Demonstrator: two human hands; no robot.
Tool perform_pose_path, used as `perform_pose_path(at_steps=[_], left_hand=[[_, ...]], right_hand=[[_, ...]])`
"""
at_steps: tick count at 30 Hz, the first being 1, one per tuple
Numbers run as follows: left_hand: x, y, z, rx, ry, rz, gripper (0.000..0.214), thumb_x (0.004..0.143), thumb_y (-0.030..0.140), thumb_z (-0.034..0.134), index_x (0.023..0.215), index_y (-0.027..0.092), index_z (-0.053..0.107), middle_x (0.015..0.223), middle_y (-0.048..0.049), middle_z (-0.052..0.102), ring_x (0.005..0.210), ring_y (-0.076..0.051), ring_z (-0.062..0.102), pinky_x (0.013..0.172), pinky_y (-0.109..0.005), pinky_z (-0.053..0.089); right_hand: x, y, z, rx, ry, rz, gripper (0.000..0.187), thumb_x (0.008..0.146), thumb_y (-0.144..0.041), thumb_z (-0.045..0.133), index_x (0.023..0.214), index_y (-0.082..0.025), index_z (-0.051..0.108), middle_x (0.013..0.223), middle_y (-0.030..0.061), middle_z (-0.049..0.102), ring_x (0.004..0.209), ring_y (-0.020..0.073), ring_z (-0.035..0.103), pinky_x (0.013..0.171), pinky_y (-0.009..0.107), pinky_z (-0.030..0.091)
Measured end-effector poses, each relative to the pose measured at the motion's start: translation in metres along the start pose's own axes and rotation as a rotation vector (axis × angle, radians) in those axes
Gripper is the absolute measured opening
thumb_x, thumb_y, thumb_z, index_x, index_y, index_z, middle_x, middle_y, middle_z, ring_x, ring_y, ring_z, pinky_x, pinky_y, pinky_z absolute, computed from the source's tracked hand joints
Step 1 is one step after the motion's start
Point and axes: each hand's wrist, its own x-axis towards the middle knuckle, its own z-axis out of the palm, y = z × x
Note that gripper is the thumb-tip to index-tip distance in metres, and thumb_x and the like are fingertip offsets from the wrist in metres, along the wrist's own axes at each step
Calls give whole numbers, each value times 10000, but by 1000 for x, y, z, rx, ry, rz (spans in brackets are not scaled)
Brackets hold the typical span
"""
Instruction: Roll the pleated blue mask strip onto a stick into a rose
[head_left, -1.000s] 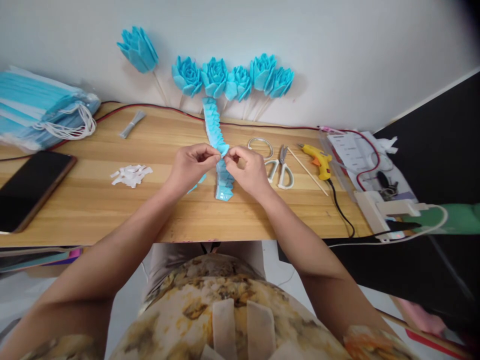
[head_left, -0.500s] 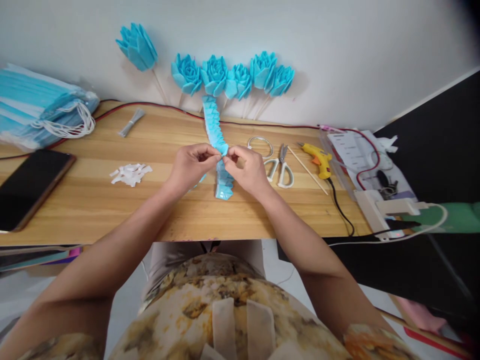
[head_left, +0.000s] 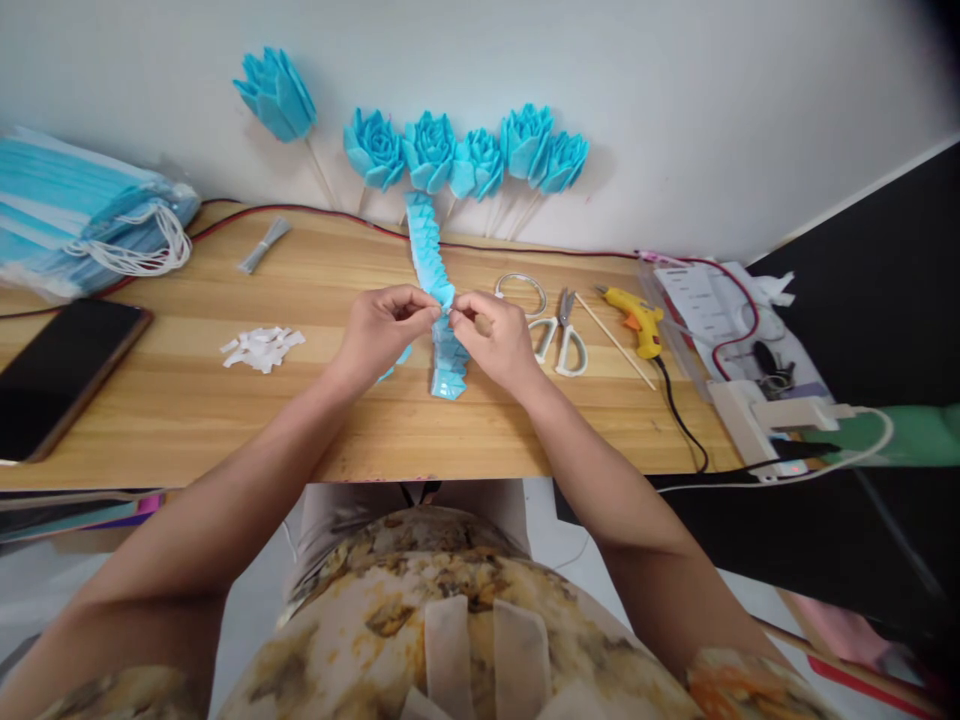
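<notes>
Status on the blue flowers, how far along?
Done: six flowers on sticks lean against the wall. In hand: the left hand and right hand pinch one folded piece above a row of folded pieces lying on the table. Left, likely: that row is not rolled up, a bare stick and the glue gun lie untouched to the right, and a stack of masks sits unused at far left.

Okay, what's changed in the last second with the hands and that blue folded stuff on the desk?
Hardly anything. The left hand and right hand still pinch the blue folded piece between them; the right hand's fingers have curled in slightly. The folded strip, scissors, glue gun and phone lie where they were.
</notes>
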Motion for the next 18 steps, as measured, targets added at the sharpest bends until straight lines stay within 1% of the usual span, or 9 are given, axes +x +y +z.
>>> perform_pose_path(at_steps=[4,6,10,13,15,18], left_hand=[[2,-1,0,-43,4,-14,191,770,357,804,768,180,735,726,-11,663,669,-137,552,641,-277,420],[4,-2,-1,-66,26,-23,189,763,351,809,753,185,718,705,-1,643,640,-126,521,622,-276,406],[10,-4,-5,-124,129,-45,141,771,300,766,716,206,677,579,43,509,533,-99,388,534,-268,320],[16,-3,-14,-204,218,-42,156,785,302,741,698,221,640,552,51,470,510,-98,363,520,-270,317],[20,0,-22,-243,249,-9,213,812,340,737,693,234,596,553,49,455,516,-106,378,530,-278,336],[23,8,-38,-299,228,72,313,870,424,726,709,250,523,556,47,424,529,-123,412,556,-292,373]], right_hand=[[0,2,1,-2,29,7,150,897,-258,579,785,-226,674,762,9,697,754,176,615,772,318,464],[0,2,0,14,53,23,157,904,-261,592,826,-227,723,806,13,736,767,177,634,773,315,474],[1,4,-1,60,114,77,184,908,-269,603,886,-219,779,845,11,774,761,169,653,764,302,487],[2,9,0,94,152,106,192,903,-288,615,890,-207,789,843,14,778,761,171,659,754,298,487],[4,10,3,87,130,105,205,909,-289,611,912,-200,796,844,21,776,758,174,660,744,297,480],[13,2,14,-44,3,25,199,902,-231,610,932,-204,805,840,29,772,786,185,665,766,301,459]])
